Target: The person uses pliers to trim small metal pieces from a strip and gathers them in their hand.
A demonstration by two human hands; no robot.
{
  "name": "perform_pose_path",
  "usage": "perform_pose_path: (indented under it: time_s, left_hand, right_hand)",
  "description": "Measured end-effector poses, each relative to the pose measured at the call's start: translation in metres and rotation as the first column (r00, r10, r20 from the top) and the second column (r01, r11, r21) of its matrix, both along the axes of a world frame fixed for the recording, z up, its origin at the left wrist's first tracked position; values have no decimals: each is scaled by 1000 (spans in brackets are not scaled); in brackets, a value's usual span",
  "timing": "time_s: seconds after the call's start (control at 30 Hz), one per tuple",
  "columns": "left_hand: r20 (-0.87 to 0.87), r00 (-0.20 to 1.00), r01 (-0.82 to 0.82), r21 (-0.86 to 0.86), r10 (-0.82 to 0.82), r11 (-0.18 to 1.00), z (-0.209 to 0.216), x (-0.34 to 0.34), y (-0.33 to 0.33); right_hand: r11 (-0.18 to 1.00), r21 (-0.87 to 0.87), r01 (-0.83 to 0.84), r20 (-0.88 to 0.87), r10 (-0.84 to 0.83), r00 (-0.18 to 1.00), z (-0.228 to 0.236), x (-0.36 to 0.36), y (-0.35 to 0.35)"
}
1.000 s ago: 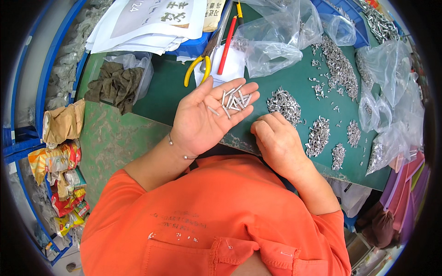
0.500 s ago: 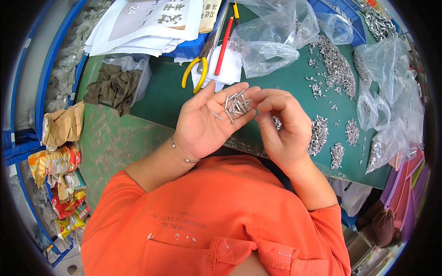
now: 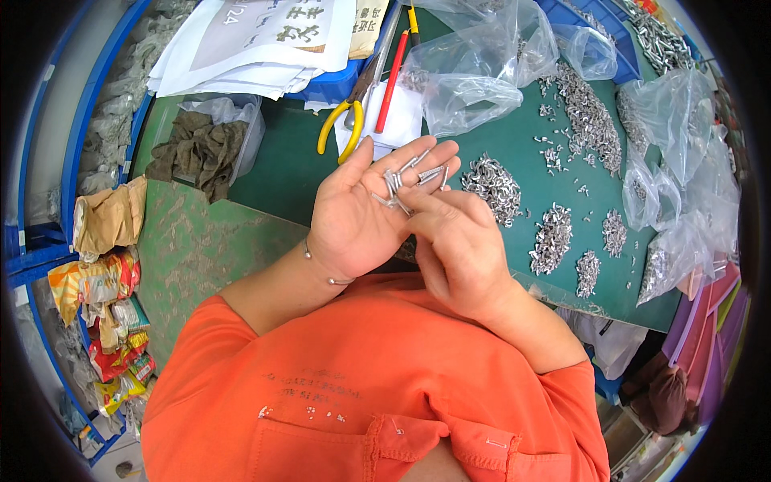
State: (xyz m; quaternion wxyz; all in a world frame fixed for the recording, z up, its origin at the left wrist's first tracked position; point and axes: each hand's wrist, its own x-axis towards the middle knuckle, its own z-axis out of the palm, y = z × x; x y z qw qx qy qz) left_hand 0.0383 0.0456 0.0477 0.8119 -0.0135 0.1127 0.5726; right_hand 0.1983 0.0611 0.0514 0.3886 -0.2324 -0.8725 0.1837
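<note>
Palm up, my left hand (image 3: pixel 352 221) cradles a small heap of thin silvery metal pins (image 3: pixel 393 181), its fingers stretched out flat beneath them. My right hand (image 3: pixel 462 253) reaches over from the right with its index fingertip on the pins. Its other fingers are folded in, and whatever they may hold is hidden. Beyond the right hand a pile of small curved metal pieces (image 3: pixel 491 186) lies on the green tabletop (image 3: pixel 277 173). More small heaps of metal pieces (image 3: pixel 551 238) lie to its right.
Yellow-handled pliers (image 3: pixel 341 128) and a red pencil-like stick (image 3: pixel 391 80) lie on white paper ahead. Clear plastic bags (image 3: pixel 474 100) spread behind the heaps; a filled bag (image 3: pixel 675 249) sits at right. A clear tub (image 3: pixel 250 132) with brown cloth stands left, near blue shelving (image 3: pixel 84 112).
My right hand has moved left and down onto the pins in my left palm, uncovering the curved metal pile behind it. The pins have shifted and spread over the fingers.
</note>
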Motion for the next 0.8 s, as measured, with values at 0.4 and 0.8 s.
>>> perform_pose_path:
  time_s: [0.4,0.8]
  left_hand:
    - [32,998,-61,69,59,996,0,1,3]
    - [12,999,-43,91,42,995,3,2,3]
  right_hand:
    - [993,23,-118,20,118,993,0,-3,-9]
    - [989,-88,-118,127,129,983,8,-6,-14]
